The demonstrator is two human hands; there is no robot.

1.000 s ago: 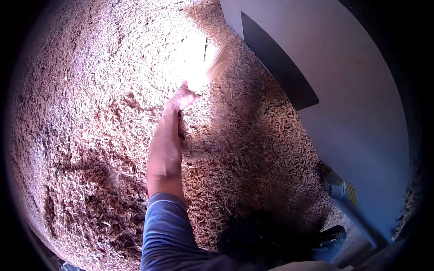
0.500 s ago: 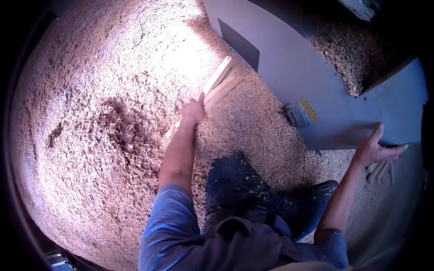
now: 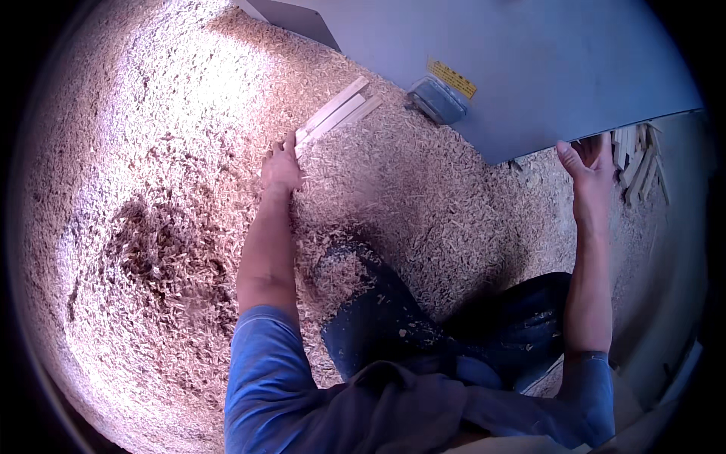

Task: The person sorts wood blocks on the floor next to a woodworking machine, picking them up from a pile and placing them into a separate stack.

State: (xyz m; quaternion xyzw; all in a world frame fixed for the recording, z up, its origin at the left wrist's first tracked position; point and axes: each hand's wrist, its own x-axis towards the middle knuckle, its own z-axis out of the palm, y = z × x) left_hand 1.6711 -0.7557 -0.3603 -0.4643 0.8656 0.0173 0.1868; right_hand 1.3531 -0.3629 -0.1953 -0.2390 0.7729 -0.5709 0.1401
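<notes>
Left hand (image 3: 281, 165): at near end of wooden sticks (image 3: 330, 110), grip unclear. Right hand (image 3: 591, 166): at near edge of panel (image 3: 544, 68), hold unclear. Sticks: left of panel, on shavings (image 3: 423, 189). Step, apparently: handling sticks; next calls for firm left grip.

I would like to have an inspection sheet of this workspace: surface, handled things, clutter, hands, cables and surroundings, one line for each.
Surface: loose wood shavings, brightly lit at upper left.
Handled things: pale wooden strips lying on the shavings; large grey panel.
Clutter: more wooden pieces beyond the right hand.
Hands: left hand at the strips' near end, grip unclear; right hand at the panel's near edge, fingers partly hidden.
Cables: nothing seen.
Surroundings: yellow label and grey fitting at the panel; dark trousers with shavings on them.
</notes>
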